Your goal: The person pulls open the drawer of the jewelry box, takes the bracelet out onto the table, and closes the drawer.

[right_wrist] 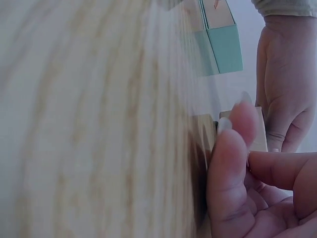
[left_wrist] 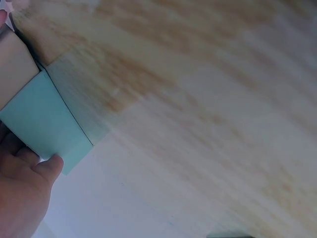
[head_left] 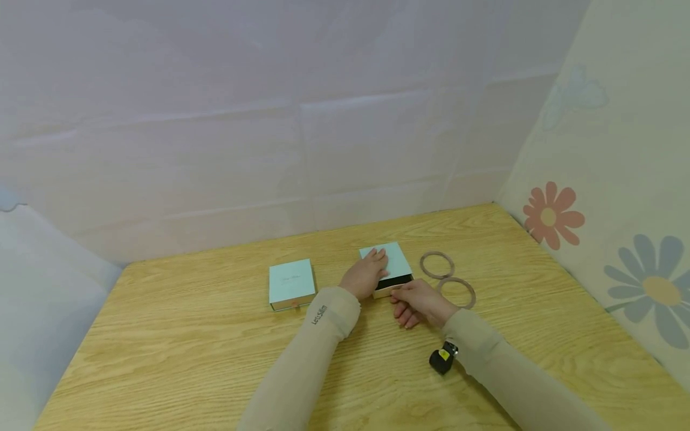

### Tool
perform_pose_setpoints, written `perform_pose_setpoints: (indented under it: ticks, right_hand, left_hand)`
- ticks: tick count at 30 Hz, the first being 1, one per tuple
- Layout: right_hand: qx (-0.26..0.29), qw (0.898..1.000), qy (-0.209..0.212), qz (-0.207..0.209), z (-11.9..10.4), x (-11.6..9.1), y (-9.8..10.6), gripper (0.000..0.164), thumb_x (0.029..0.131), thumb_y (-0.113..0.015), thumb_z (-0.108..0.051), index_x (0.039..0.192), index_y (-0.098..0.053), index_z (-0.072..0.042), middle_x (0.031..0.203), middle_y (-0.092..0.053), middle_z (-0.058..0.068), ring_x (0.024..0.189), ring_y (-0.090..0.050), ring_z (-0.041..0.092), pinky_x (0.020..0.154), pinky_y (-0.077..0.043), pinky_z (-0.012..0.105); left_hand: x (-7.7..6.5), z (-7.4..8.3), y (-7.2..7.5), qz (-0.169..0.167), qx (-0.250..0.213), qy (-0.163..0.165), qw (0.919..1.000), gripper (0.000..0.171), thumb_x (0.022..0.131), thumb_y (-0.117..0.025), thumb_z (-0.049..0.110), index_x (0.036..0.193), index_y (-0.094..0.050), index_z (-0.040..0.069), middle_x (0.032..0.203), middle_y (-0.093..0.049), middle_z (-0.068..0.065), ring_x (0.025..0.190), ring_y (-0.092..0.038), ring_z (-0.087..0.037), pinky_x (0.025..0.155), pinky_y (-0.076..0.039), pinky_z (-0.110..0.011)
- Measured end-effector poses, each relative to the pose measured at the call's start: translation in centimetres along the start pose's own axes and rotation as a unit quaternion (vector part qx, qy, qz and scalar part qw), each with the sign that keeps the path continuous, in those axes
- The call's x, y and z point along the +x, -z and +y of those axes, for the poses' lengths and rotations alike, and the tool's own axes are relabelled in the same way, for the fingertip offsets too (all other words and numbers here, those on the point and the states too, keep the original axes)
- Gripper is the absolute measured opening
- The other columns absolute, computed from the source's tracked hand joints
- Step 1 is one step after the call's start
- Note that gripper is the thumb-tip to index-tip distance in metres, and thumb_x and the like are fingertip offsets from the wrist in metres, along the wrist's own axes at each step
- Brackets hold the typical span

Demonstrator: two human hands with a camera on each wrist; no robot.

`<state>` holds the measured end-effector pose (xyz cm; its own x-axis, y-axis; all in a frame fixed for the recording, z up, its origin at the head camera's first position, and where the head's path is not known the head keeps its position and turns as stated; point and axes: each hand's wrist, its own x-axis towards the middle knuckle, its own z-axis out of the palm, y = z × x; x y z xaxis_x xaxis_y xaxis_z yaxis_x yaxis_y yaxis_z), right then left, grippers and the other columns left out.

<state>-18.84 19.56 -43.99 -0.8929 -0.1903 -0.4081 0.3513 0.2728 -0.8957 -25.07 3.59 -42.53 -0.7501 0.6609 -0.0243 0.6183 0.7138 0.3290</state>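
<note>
A pale teal drawer box [head_left: 400,262] lies on the wooden table, its cream drawer [left_wrist: 14,67] slid partly out toward me so that a dark interior shows. My left hand [head_left: 365,276] holds the outer sleeve from the left, fingers across the top and one fingertip bent over the edge. At the drawer's front, my right hand [head_left: 420,300] pinches with thumb and a finger; what lies between them is mostly hidden. Its other fingers curl below, close to the tabletop. In the right wrist view, the right fingers [right_wrist: 230,163] overlap the drawer front.
Another teal drawer box [head_left: 291,281], closed with a small orange tab, sits to the left. Right of the held box lie two flat mauve rings [head_left: 454,281], one nearer me. A black device [head_left: 443,358] hangs at my right wrist. A pale backdrop rises behind the table [head_left: 205,335].
</note>
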Motion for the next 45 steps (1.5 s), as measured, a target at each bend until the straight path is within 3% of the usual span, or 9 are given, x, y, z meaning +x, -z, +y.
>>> perform_pose_setpoints:
  ticks: [25,45]
  right_hand:
    - [0.007,1.0,-0.015,0.005,-0.8,0.6,-0.2,0.027,0.105,-0.044,-0.014,0.096,-0.059,0.007,0.065,-0.063,0.007,0.049,-0.059,0.01,0.047,-0.053,0.026]
    - [0.01,1.0,-0.018,0.008,-1.0,1.4,-0.2,0.029,0.105,-0.043,-0.014,0.097,-0.06,0.007,0.066,-0.064,0.006,0.051,-0.061,0.011,0.048,-0.054,0.026]
  left_hand:
    - [0.0,0.0,-0.2,0.008,0.003,0.009,0.9999,0.048,0.105,-0.043,0.024,0.147,-0.04,0.002,0.155,-0.03,-0.009,0.145,-0.023,-0.023,0.115,-0.025,-0.036]
    - [0.2,-0.2,-0.4,0.016,0.008,-0.004,0.9998,0.047,0.105,-0.044,0.024,0.146,-0.043,0.001,0.154,-0.033,-0.011,0.143,-0.026,-0.027,0.114,-0.028,-0.037]
